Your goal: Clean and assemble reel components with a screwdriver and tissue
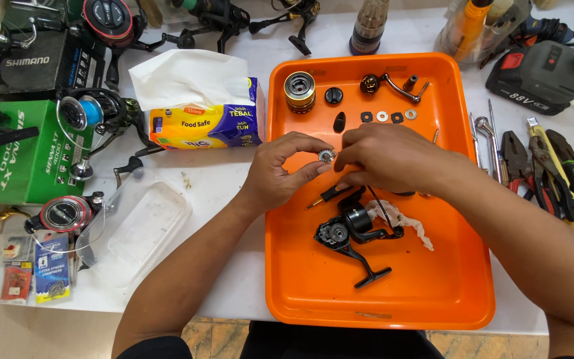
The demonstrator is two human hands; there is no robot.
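Over an orange tray (433, 292), my left hand (279, 169) pinches a small silver toothed gear (327, 156) between thumb and fingers. My right hand (386, 156) meets it from the right, fingertips closed on the same gear. Below the hands lies a black spinning reel body (350, 233) with its foot pointing toward me, beside a crumpled white tissue (406, 223). A small screwdriver (323, 196) lies under the hands. At the tray's far end sit a gold and black spool (299, 91), a black knob (333, 96), a reel handle (393, 85) and several small washers (388, 116).
A tissue pack (200, 113) lies left of the tray, with a clear plastic lid (137, 229), several reels and a green box (28, 153) further left. Pliers and hand tools (546, 169) lie to the right; a cordless drill battery (539, 73) sits at the far right.
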